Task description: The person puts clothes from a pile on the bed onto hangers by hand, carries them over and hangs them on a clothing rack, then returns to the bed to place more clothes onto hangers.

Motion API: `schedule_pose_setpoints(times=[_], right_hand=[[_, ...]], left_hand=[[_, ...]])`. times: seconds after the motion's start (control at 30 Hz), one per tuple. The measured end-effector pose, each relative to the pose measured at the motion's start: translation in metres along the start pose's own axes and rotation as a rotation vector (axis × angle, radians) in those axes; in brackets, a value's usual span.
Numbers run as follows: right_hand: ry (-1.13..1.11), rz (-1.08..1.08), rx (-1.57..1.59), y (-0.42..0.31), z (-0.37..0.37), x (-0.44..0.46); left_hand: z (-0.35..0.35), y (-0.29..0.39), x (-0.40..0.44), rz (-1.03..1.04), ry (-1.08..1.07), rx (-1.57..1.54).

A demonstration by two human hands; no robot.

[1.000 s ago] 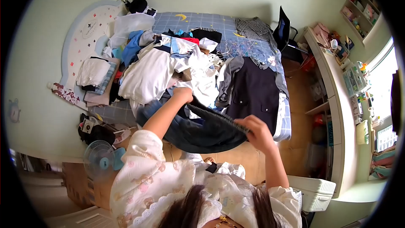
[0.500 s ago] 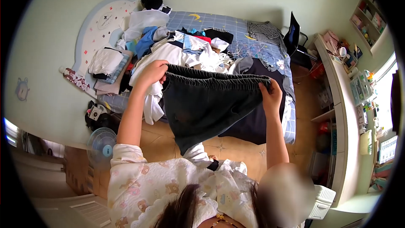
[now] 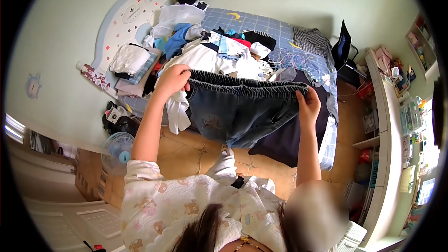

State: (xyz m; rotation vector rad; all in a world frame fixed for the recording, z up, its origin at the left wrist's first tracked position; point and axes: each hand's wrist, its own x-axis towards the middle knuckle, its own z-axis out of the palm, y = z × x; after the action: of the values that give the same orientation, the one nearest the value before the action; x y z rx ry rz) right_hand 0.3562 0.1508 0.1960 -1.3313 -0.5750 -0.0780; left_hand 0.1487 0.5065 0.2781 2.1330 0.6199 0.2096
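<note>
Head view shows both of the person's hands gripping a dark blue-grey denim garment with a gathered elastic waistband [image 3: 242,112]. The left hand [image 3: 175,80] is closed on the left end of the waistband, and the right hand [image 3: 309,107] pinches its right end between thumb and fingers. Stretched between them, the waistband runs nearly level, and the denim hangs below it in the air, in front of the near side of a bed with a blue checked sheet [image 3: 270,23]. A small patterned patch shows on the left part of the cloth.

Behind the garment, a loose heap of white, blue, red and black clothes [image 3: 191,58] covers the middle of the bed. A neat stack of folded clothes [image 3: 133,60] lies to the left, near a white headboard with a pale blue border [image 3: 126,23]. On the right, a smooth dark navy garment [image 3: 280,147] hangs over the near edge, partly hidden by the denim. At the far right lies a black-and-white checked cloth [image 3: 311,41], near a black chair [image 3: 347,46].
</note>
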Motion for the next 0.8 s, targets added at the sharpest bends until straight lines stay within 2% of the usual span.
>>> schedule_pose_setpoints(times=[0.27,0.63,0.8], right_hand=[[0.004,0.08,-0.022,0.051,0.011,0.047],[0.118,0.236,-0.118,0.174,0.051,0.167],[0.205,0.319,-0.211,0.234,0.068,0.194]], left_hand=[[0.012,-0.014,0.082,-0.069,-0.067,-0.006],[0.038,-0.055,0.298,-0.142,-0.179,0.082],[0.068,-0.078,0.378,-0.219,-0.253,0.151]])
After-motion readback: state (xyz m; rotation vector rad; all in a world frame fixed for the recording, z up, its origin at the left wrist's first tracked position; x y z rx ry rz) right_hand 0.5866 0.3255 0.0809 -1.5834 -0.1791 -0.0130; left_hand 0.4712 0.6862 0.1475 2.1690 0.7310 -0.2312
